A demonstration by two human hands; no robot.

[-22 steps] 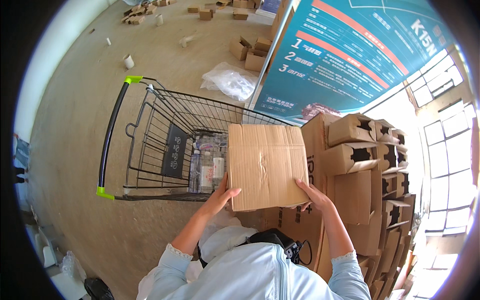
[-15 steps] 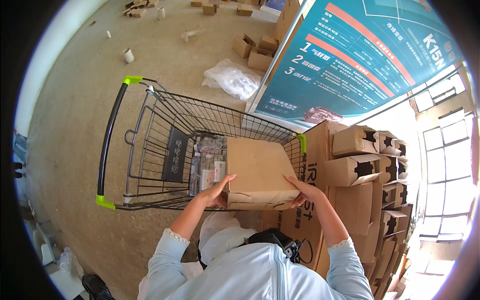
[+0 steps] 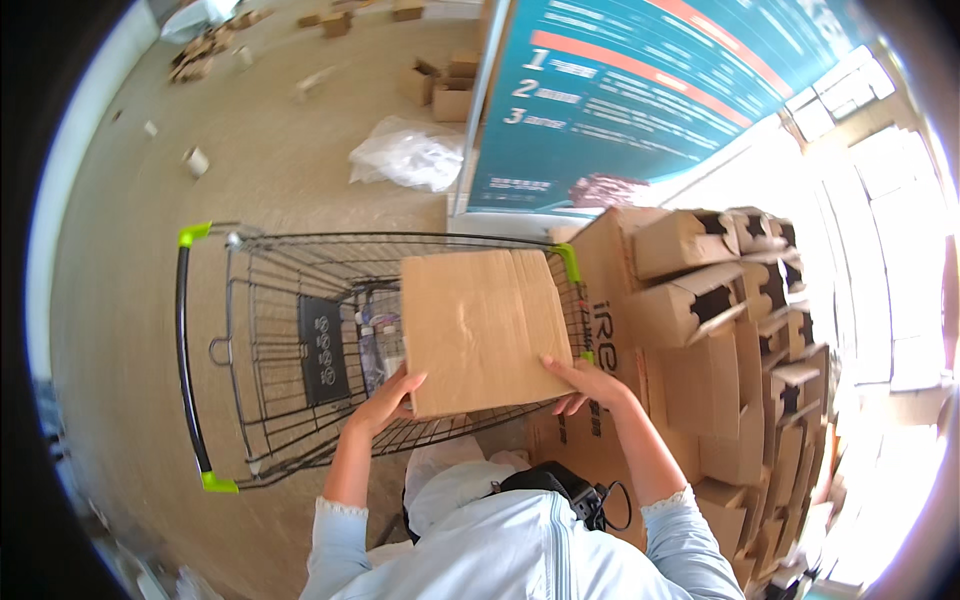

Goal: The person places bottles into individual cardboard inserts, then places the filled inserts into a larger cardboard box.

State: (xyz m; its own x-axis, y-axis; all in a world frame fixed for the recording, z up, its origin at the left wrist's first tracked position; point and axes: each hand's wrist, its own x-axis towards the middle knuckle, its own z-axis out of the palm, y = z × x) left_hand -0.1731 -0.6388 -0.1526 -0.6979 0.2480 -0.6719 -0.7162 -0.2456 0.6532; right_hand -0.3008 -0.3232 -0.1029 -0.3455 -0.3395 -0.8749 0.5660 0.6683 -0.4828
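Observation:
A plain brown cardboard box [image 3: 485, 325] is held over the right end of a black wire shopping cart [image 3: 324, 348] with green corners. My left hand [image 3: 388, 398] presses on the box's near left corner, thumb on the side and fingers partly hidden below. At its near right corner, my right hand [image 3: 582, 382] grips with the thumb on top and the fingers under the edge. Clear plastic bottles [image 3: 376, 345] lie in the cart to the left of the box, which covers some of them. Whether the box's underside rests on anything is hidden.
Stacked open cartons [image 3: 690, 305] stand close on the right, by a large printed carton [image 3: 600, 330]. A teal banner [image 3: 620, 110] rises beyond the cart. Clear plastic sheeting [image 3: 408, 153], small boxes [image 3: 452, 98] and a white cup-like tube [image 3: 196, 161] are on the floor.
The view has turned, so the cart and banner sit at a different angle. The box shows more of its top and less of its near side, and both hands stay on it.

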